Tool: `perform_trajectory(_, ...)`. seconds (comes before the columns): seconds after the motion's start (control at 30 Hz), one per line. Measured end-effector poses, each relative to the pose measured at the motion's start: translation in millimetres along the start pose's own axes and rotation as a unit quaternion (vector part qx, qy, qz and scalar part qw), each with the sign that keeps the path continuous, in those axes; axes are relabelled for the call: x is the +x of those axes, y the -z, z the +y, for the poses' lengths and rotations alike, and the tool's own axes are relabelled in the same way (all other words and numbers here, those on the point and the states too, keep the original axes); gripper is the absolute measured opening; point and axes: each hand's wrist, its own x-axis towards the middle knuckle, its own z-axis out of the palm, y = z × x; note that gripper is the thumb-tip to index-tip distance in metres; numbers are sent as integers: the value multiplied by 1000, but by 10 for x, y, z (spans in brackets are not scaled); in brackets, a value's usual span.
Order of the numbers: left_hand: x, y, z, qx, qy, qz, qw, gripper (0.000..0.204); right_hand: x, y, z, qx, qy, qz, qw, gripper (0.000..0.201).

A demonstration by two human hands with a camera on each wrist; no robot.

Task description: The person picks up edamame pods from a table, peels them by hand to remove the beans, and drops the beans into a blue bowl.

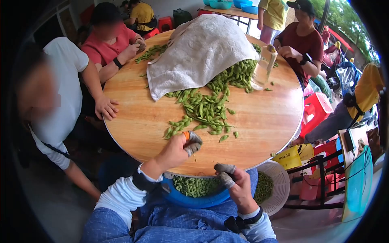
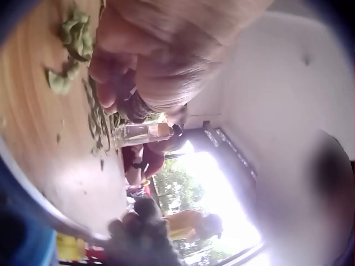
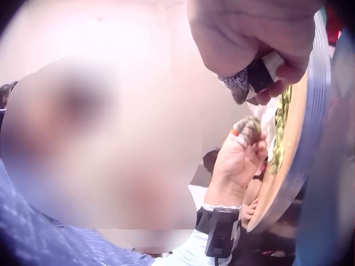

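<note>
My left hand (image 1: 172,150) is over the near part of the round wooden table (image 1: 137,125), just below a loose spread of green soybean pods (image 1: 202,107). Grey covers wrap its thumb and forefinger, with an orange band on one; the tips are close together, and I cannot tell whether a pod is between them. Off the table's front edge, my right hand (image 1: 239,184) has loosely curled fingers, its covered thumb and forefinger slightly apart with nothing seen between them. Below is a blue basin (image 1: 212,200) of shelled green beans. Two pods (image 2: 77,36) appear close by the left hand.
A white towel (image 1: 202,48) drapes over the large pod heap. A clear plastic jug (image 1: 262,69) stands at its right. A white basket (image 1: 279,188) with green contents is beside my right leg. Several people sit round the table; one person's hand (image 1: 106,106) rests on its left edge.
</note>
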Motion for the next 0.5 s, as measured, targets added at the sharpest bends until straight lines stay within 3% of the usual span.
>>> perform_trajectory(0.07,-170,-115,-39,-256,15,-33,966,17,78,-120,-9,56,-35,-21,998,25)
perform_trajectory(0.1,-250,-164,4,-310,22,-40,950,25,101,-172,-5,73,-42,-24,996,26)
perform_trajectory(0.2,-400,-230,27,-345,54,-26,937,29,88,-233,-88,140,-89,-61,984,24)
perform_trajectory(0.5,-485,-291,20,-325,64,-69,941,35,18,-195,-13,125,-114,-56,984,17)
